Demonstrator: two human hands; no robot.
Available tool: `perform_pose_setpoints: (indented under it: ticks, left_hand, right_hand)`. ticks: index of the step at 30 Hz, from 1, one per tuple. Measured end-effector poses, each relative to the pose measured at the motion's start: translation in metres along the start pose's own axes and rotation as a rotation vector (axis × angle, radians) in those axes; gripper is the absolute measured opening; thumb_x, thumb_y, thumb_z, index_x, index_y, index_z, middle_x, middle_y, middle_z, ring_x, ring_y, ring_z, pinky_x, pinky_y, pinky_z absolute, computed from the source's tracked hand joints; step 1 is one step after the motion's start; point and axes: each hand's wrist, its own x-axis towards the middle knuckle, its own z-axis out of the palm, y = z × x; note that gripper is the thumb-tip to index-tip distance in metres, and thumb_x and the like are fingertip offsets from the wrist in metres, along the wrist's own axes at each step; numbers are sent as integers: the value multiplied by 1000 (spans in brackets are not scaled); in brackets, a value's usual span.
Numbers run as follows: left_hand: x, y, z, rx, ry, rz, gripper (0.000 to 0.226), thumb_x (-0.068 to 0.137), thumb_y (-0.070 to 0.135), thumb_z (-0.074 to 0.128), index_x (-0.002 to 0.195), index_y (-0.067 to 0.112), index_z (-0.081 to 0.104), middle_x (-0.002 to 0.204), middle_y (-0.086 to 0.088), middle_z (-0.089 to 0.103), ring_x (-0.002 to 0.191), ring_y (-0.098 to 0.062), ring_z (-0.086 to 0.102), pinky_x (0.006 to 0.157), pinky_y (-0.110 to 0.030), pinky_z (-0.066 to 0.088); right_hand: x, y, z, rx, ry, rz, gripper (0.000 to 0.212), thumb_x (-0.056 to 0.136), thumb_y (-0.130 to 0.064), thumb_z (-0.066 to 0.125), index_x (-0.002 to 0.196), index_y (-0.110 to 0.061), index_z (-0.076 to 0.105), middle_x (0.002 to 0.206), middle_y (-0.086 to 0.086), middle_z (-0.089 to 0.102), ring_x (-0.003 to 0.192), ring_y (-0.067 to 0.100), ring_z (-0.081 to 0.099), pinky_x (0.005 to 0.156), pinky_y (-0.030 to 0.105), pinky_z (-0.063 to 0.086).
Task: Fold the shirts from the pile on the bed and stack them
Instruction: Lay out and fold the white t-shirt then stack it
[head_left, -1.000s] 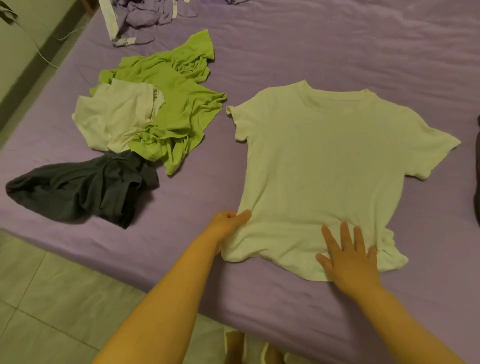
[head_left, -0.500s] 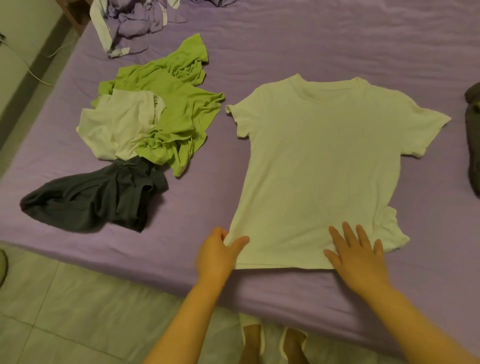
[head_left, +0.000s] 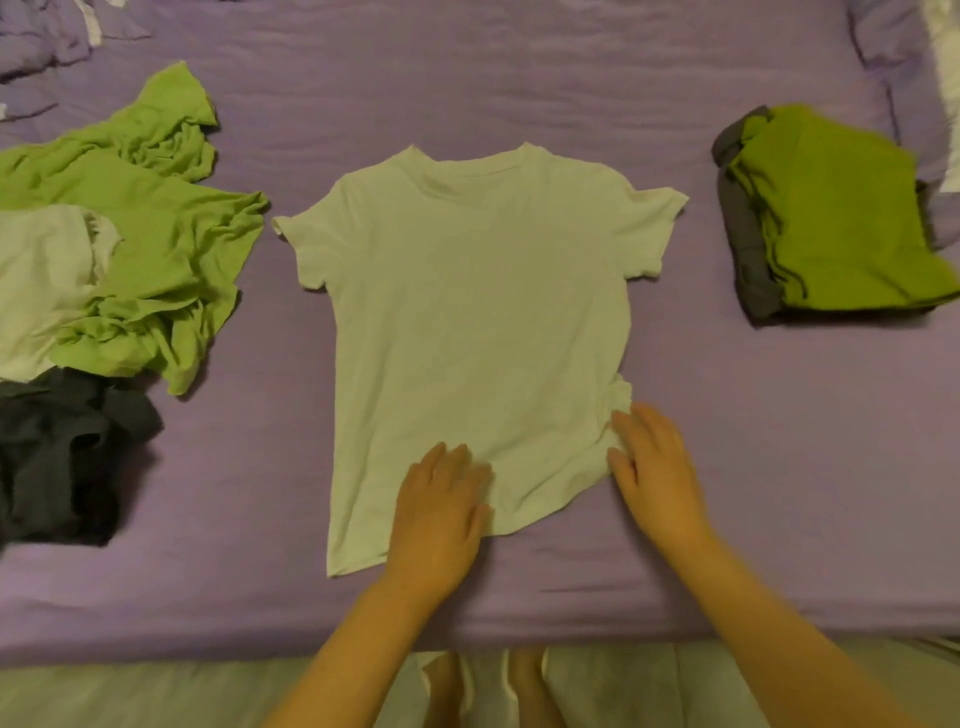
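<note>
Head view: a white T-shirt (head_left: 478, 322) lies flat mid-bed, bare purple sheet (head_left: 727, 441) on both sides. Left hand (head_left: 439, 519) presses its hem, fingers straight, grasping nothing; right hand (head_left: 657, 473) likewise at the bunched right hem corner. Unfolded pile (head_left: 119, 249) left, folded stack (head_left: 831, 218) right. No legible writing.

- White T-shirt (head_left: 478, 312): spread flat on the bed, collar away, hem under both hands.
- Pile of crumpled shirts (head_left: 119, 270): green, white and dark, well left of the left hand.
- Folded stack (head_left: 831, 218): green on grey, beyond the right hand, to its right.
</note>
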Motion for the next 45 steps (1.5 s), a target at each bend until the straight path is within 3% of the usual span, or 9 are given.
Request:
perform_pose_setpoints:
  ticks: [5, 9, 18, 24, 29, 35, 38, 41, 45]
  left_hand:
    - [50, 56, 32, 22, -214, 109, 45, 101, 25, 31, 146, 27, 32, 157, 2, 22, 146, -23, 11, 117, -44, 13]
    - [61, 70, 40, -8, -222, 82, 46, 101, 26, 33, 147, 23, 29, 155, -2, 26, 144, -24, 17, 116, -42, 17]
    - [45, 72, 33, -17, -234, 24, 51, 99, 48, 29, 146, 28, 32, 156, -1, 25, 145, -22, 14, 117, -33, 11]
    - [41, 66, 42, 227, -451, 71, 47, 100, 47, 28, 145, 36, 27, 160, -7, 2, 146, -32, -1, 117, -48, 14]
    - [30, 70, 44, 283, -388, 161, 37, 98, 42, 33, 132, 35, 45, 145, -1, 33, 133, -26, 26, 97, -34, 35]
    - [30, 74, 42, 133, -383, 41, 36, 100, 31, 32, 133, 29, 47, 138, 0, 43, 121, -24, 40, 94, -33, 39]
    - [29, 72, 41, 202, -329, -33, 40, 100, 28, 32, 139, 30, 38, 152, -6, 26, 139, -30, 21, 109, -39, 28]
    - [27, 76, 43, 223, -372, -7, 41, 98, 29, 34, 139, 30, 37, 151, -6, 25, 137, -28, 22, 104, -37, 35]
    - [40, 90, 39, 131, -336, -122, 35, 99, 34, 35, 124, 21, 56, 126, -3, 51, 117, -24, 41, 87, -33, 43]
  right_hand:
    - [32, 17, 3, 217, -152, 90, 61, 98, -16, 46, 149, -10, 14, 157, 9, 13, 144, 23, 18, 111, 21, 12]
    - [33, 15, -3, 349, -146, 38, 57, 96, -14, 48, 148, -16, 22, 149, 5, 36, 132, 21, 40, 99, 13, 26]
    - [-36, 26, -29, 543, 55, 446, 42, 86, -46, 60, 122, -26, 52, 106, -4, 62, 93, 18, 59, 72, 31, 45]
    - [-40, 52, -15, 108, -176, 461, 32, 96, -26, 49, 126, -16, 42, 110, 8, 63, 92, 30, 61, 73, 38, 51]
    - [-50, 61, -10, -222, -151, 374, 22, 97, -20, 44, 118, -15, 45, 86, 4, 63, 68, 22, 53, 58, 29, 37]
    - [-55, 35, -5, -316, -24, -9, 63, 61, 8, 75, 119, -13, 64, 123, 19, 61, 113, 40, 57, 87, 48, 49]
    - [-47, 26, 1, -383, -225, -256, 71, 73, 4, 67, 136, -24, 49, 150, 16, 34, 138, 40, 28, 110, 56, 28]
    - [-39, 40, 6, -321, -405, -128, 53, 97, -13, 36, 147, -29, 26, 159, 0, 6, 147, 23, 3, 118, 39, 9]
    - [-32, 44, -1, -257, -339, -7, 39, 97, -23, 37, 135, -27, 48, 150, -2, 30, 135, 18, 30, 105, 30, 30]
